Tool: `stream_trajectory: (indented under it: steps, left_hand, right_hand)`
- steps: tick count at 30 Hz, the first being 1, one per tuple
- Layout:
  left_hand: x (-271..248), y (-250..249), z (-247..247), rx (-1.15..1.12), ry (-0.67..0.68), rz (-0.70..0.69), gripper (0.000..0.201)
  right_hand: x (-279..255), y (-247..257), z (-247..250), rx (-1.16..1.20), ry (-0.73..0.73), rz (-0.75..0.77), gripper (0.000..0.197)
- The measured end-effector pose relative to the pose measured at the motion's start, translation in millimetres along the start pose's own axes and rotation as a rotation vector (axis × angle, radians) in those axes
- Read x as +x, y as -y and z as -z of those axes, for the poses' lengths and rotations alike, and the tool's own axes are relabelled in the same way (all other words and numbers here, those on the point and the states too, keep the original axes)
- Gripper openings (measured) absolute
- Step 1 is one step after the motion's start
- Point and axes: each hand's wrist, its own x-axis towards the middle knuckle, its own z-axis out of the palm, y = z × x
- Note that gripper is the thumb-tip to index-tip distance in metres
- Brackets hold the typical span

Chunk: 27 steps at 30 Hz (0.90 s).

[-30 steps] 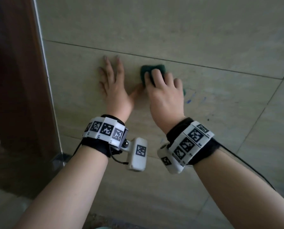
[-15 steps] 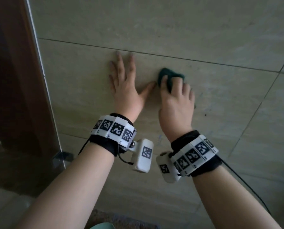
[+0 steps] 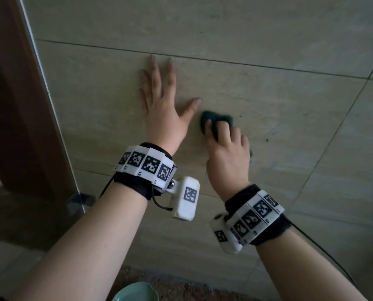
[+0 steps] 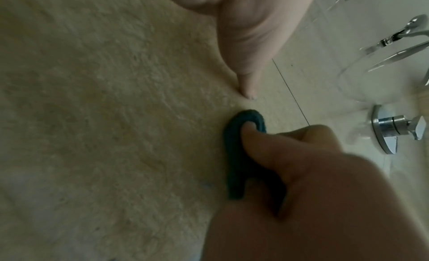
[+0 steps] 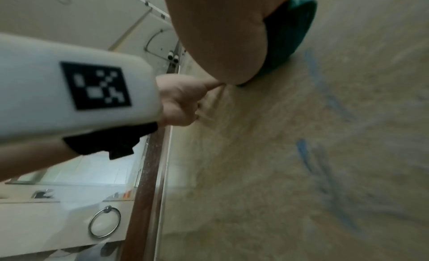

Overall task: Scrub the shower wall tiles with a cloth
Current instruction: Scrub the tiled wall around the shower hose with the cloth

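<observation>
At frame centre the green cloth (image 3: 217, 124) was gripped by the curled right hand (image 3: 226, 157); the left hand (image 3: 161, 109) was spread flat. Firm pressure was probably needed over blue streaks (image 5: 325, 88).

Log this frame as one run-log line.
phase: scrubbing | right hand: grips green cloth on wall tile | left hand: flat on tile | blue marks remain
</observation>
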Motion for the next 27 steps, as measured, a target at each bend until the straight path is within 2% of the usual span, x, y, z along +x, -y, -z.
stream_trajectory:
  steps: [1, 3, 6, 8, 10, 13, 15, 17, 21, 23, 25, 27]
  left_hand:
    - [0, 0, 1, 0.000, 0.003, -0.002, 0.087]
    - [1, 1, 1, -0.005, 0.017, -0.004, 0.088]
    - [1, -1, 1, -0.021, 0.042, 0.007, 0.089]
    - [0, -2, 0, -0.029, 0.045, 0.018, 0.089]
    - [-1, -2, 0, -0.022, 0.047, 0.019, 0.088]
    - [-2, 0, 0, 0.002, 0.050, 0.009, 0.088]
    - [-1, 1, 1, 0.019, 0.046, 0.003, 0.088]
    - [-1, 1, 0, 0.014, 0.037, 0.010, 0.087]
    - [-7, -9, -8, -0.087, 0.020, 0.090, 0.085]
    - [-12, -17, -13, -0.123, 0.005, 0.129, 0.086]
    - [-14, -24, -16, -0.131, 0.010, 0.146, 0.092]
    - [-15, -27, -17, -0.123, 0.016, 0.142, 0.097]
  right_hand:
    - [-4, -4, 0, 0.013, 0.022, 0.019, 0.060]
    - [-7, -25, 11, 0.014, -0.016, -0.035, 0.062]
    - [-3, -55, 27, -0.037, -0.130, -0.242, 0.062]
    - [3, -50, 24, -0.033, -0.157, -0.336, 0.061]
    - [5, -28, 11, -0.015, -0.139, -0.264, 0.060]
    - [-7, 6, -8, 0.001, -0.004, 0.035, 0.058]
    - [-12, 3, -8, 0.017, 0.052, 0.107, 0.058]
    - [-11, -19, 5, 0.053, 0.024, 0.014, 0.061]
    - [-13, -85, 37, -0.016, -0.150, -0.374, 0.064]
    - [-13, -94, 33, -0.051, -0.215, -0.539, 0.063]
    - [-13, -79, 19, -0.042, -0.253, -0.525, 0.061]
    - [-19, -53, 5, 0.013, -0.209, -0.355, 0.060]
